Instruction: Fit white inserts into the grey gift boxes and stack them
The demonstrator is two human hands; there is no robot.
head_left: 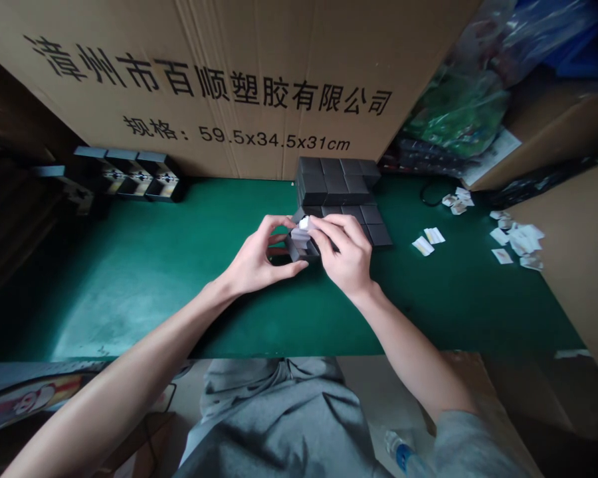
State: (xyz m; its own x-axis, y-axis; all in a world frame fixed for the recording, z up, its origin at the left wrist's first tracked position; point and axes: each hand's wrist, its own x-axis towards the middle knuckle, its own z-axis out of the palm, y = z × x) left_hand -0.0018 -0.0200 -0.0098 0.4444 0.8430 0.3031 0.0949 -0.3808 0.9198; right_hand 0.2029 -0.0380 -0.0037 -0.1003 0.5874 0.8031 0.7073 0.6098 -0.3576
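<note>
Near the middle of the green table, my left hand (259,255) curls round a small dark open box (303,249), thumb at its near side and fingers at the far left. My right hand (345,254) pinches a small white folded paper piece (305,224) just over the box's far rim. Inside the box a pale lining shows; the rest of it is covered by my fingers. Right behind my hands stand stacked dark grey small boxes (335,179), with more lying flat in front of the stack.
A large cardboard carton (219,40) walls off the back of the green table (169,265). Black open cases (140,176) stand at left. White paper pieces (523,239) and two yellow-marked slips (423,245) lie at right. Plastic bags (458,113) fill the back right.
</note>
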